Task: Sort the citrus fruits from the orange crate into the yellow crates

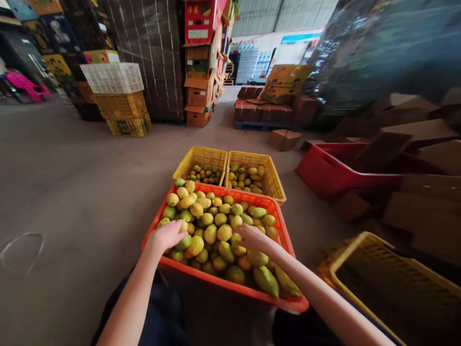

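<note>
A red-orange plastic crate [288,240] in front of me is heaped with yellow and greenish lemons [224,232]. At the left side of the heap, my left hand [168,235] has its fingers and thumb closed around a yellow lemon [184,226]. My right hand [253,237] reaches down onto the right-middle of the heap, its fingertips against the lemons there. Its fingers are partly hidden, so their grip does not show. Longer green fruits [266,280] lie in the near right corner, below my right forearm.
Two yellow crates [275,180] holding more lemons adjoin the far side. A yellow crate [360,288] stands near right, with a red bin [324,173] of cardboard behind. Stacked crates [120,103], carton stacks [198,72] and a loaded pallet [264,126] stand farther back.
</note>
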`<state>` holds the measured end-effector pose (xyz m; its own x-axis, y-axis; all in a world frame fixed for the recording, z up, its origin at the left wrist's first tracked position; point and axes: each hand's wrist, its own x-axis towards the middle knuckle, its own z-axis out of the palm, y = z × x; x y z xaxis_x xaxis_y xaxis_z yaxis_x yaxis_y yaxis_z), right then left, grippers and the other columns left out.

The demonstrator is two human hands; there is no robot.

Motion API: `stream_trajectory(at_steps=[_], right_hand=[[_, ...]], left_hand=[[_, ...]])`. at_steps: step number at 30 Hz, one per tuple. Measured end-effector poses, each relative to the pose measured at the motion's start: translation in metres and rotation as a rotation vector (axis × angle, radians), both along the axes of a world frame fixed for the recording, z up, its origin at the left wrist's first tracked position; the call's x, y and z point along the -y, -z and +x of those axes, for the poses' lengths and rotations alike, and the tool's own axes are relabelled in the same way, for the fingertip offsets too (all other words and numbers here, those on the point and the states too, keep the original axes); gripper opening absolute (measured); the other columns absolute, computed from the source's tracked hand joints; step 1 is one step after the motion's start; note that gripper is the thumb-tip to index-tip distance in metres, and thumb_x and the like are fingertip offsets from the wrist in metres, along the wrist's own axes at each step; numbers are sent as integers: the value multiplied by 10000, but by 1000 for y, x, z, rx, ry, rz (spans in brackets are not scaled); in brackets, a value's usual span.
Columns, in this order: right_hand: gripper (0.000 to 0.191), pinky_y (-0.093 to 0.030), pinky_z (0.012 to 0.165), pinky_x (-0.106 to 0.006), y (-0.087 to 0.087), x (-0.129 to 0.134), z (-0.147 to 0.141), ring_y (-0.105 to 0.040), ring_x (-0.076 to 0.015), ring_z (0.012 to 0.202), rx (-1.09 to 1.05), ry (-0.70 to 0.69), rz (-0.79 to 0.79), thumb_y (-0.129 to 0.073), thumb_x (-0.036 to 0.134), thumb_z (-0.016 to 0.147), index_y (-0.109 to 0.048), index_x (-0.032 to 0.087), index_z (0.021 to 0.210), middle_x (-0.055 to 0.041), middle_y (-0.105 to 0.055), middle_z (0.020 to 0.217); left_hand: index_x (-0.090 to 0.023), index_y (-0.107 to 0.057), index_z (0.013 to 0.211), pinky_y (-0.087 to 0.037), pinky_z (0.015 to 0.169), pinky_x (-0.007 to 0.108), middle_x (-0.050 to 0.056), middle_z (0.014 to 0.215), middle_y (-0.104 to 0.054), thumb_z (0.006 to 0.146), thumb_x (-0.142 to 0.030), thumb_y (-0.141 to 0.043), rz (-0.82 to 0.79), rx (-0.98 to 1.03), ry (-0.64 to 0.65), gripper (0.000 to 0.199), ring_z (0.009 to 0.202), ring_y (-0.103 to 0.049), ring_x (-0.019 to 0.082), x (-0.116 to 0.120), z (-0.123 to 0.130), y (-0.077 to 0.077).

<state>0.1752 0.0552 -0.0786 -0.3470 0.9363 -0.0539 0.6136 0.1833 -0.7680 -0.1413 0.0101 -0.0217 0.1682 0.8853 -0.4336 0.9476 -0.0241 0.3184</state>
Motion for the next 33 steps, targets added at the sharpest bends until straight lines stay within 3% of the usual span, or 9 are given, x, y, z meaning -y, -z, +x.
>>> stream_trajectory(at_steps=[3,5,9,14,19,25,27,30,33], right_hand=[[206,-554,964,-418,2,-32,-51,-687,-262,1030,211,-97,119,-736,198,794,-728,239,996,-52,-747,1029],[341,-537,1019,-422,5,-58,-86,-649,-268,1167,292,-112,158,-723,198,864,-687,201,1203,-89,-713,1217],[398,-583,970,-484,17,-101,-131,-661,-261,1164,483,-125,149,-677,366,989,-623,185,1339,-116,-635,1364],[398,-592,952,-478,27,-124,-141,-671,-257,1142,651,-160,135,-669,385,995,-625,187,1337,-112,-642,1350],[388,-589,960,-475,19,-122,-137,-667,-266,1152,637,-168,147,-672,389,992,-638,185,1321,-106,-645,1348],[289,-574,935,-428,-27,-112,-120,-696,-269,1091,436,-24,160,-753,310,920,-709,145,1154,-107,-723,1170],[271,-557,913,-401,-52,-103,-101,-714,-330,1054,412,22,168,-865,224,749,-748,150,982,-116,-762,989],[360,-542,913,-408,-90,-73,-59,-714,-348,1017,352,77,190,-890,287,677,-752,184,994,-110,-775,958],[498,-558,803,-415,-120,-30,-13,-699,-306,853,-81,218,101,-931,378,537,-767,193,970,-83,-774,906]], left_hand=[[-179,-545,1489,-389,1202,413,166,1554,-565,1018,-375,-445,-17,67,-47,520,1455,-520,308,3,0,-15],[-191,-527,1516,-396,1197,374,143,1548,-577,1024,-376,-439,14,138,-60,532,1436,-543,281,4,-1,-23],[-155,-550,1503,-412,1189,419,163,1545,-573,1023,-357,-443,85,88,-68,532,1422,-554,317,6,-9,-26],[-117,-563,1485,-464,1139,459,211,1513,-590,1022,-343,-440,56,-20,-95,530,1347,-617,361,10,-21,-26],[-74,-542,1488,-444,1160,432,226,1528,-569,1015,-342,-429,9,-51,-95,556,1389,-582,352,13,-19,-27],[-146,-581,1454,-430,1170,419,193,1508,-602,991,-431,-440,-29,-33,-61,562,1448,-525,342,12,-18,-14],[-175,-608,1423,-433,1160,439,182,1479,-631,974,-443,-467,-16,-3,-61,541,1431,-541,356,11,-21,-10],[-185,-605,1428,-426,1155,442,182,1483,-626,958,-425,-508,23,27,-85,536,1414,-557,363,6,-25,-9],[-150,-553,1484,-421,1154,410,196,1532,-570,961,-406,-521,5,-3,-117,583,1423,-550,352,1,-28,-13]])
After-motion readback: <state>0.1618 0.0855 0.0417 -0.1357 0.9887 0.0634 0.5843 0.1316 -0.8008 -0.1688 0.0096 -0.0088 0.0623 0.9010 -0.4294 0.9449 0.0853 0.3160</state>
